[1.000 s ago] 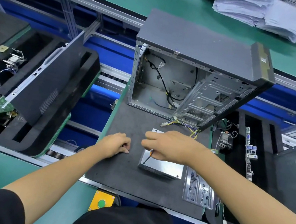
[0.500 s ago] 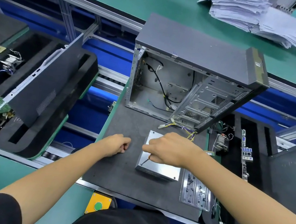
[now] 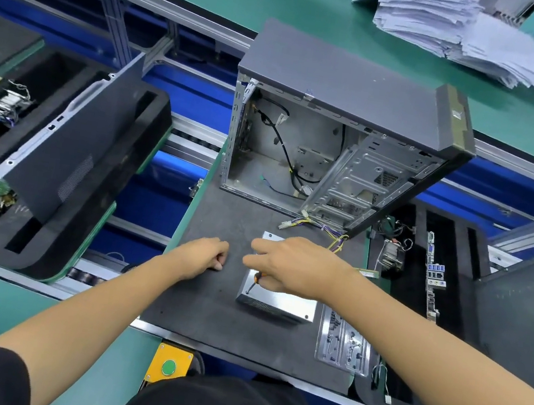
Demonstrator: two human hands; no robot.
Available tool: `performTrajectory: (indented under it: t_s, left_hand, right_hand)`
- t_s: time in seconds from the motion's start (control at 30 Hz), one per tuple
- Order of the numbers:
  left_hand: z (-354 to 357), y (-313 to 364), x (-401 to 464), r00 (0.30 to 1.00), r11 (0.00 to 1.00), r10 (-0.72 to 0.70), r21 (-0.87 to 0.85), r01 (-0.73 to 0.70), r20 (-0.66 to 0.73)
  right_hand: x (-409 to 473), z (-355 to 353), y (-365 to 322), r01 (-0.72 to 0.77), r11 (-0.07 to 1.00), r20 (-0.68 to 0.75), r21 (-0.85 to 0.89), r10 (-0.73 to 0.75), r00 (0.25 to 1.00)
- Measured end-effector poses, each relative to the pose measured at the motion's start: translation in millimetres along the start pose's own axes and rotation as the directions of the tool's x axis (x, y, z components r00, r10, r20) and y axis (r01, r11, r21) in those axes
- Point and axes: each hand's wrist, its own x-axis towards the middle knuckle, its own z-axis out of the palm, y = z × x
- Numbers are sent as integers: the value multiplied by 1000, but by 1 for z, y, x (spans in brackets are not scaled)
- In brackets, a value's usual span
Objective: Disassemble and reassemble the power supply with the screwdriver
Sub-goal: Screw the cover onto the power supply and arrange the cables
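Note:
The silver power supply (image 3: 281, 303) lies flat on the dark mat (image 3: 207, 311), its yellow and purple wires (image 3: 321, 226) trailing toward the open computer case (image 3: 337, 136). My right hand (image 3: 294, 265) hovers over the supply and grips a small screwdriver (image 3: 253, 282) with an orange-and-black handle. Its tip points down at the supply's near-left corner. My left hand (image 3: 204, 255) rests on the mat just left of the supply, fingers curled into a loose fist; whether anything is inside it is hidden.
A metal back plate (image 3: 342, 347) lies right of the supply. Black foam trays with parts sit at the left (image 3: 54, 177) and right (image 3: 423, 260). A stack of papers (image 3: 458, 26) is on the green bench behind. A yellow box with a green button (image 3: 169, 366) is at the near edge.
The screwdriver's handle now shows under my right hand, with its tip at the supply's near-left corner. My left hand stays put on the mat.

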Motion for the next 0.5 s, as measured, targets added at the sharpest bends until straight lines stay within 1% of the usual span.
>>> performTrajectory:
  t_s: [0.03,0.1,0.27,0.3,0.4,0.5]
  left_hand:
    - [-1,0,-2,1000,998,-2,-62,1,-19]
    - [-4,1,-7,998,988,16,-152,-26,-63]
    - [-24,24,-13,980,940,50,-321,-111,-192]
    - [-26,31,-13,977,930,49,-347,-120,-207]
    - [-28,57,-11,973,901,62,-407,-151,-224]
    - [-25,85,-2,964,888,120,-409,-212,-239]
  right_hand:
    - [1,1,-1,-41,999,-6,9,41,999]
    - [3,3,-4,-66,998,-20,23,66,998]
    - [-4,11,-2,-31,998,-89,46,35,995]
    - [-7,8,3,-55,996,-123,66,63,990]
    - [-25,0,33,-201,954,-219,221,250,943]
    - [-50,-3,62,-281,919,-274,277,356,893]
